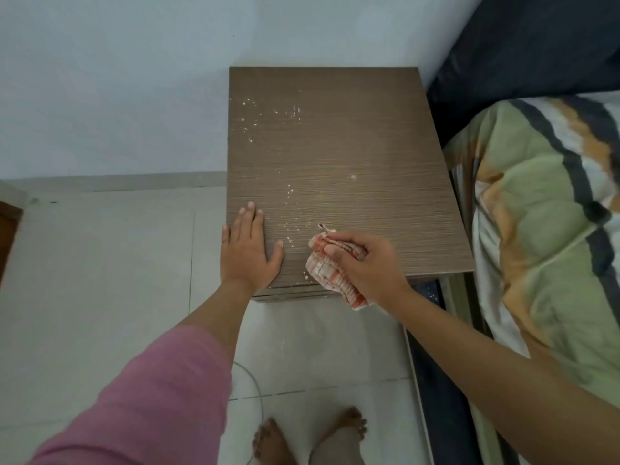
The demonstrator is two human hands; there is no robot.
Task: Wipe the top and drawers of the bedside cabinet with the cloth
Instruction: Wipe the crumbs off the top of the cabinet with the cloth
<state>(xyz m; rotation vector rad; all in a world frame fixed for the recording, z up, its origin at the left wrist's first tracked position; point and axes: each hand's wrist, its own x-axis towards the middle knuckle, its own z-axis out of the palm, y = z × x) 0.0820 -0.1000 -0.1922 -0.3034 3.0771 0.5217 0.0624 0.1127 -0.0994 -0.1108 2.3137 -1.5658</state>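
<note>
L hand (250, 250) flat on cabinet (335, 156); R hand (365, 263) grips red-checked cloth (330, 273), crumpled.

A home bedroom: bed (536, 229) with quilt beside a bedside cabinet (335, 146)

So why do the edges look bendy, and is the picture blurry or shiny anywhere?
Head view: the wide lens bows the cabinet edges and floor lines; light is soft and dim, with a faint pale sheen on the top; the white crumbs look slightly fuzzy, and the sleeve near the bottom is soft.
</note>
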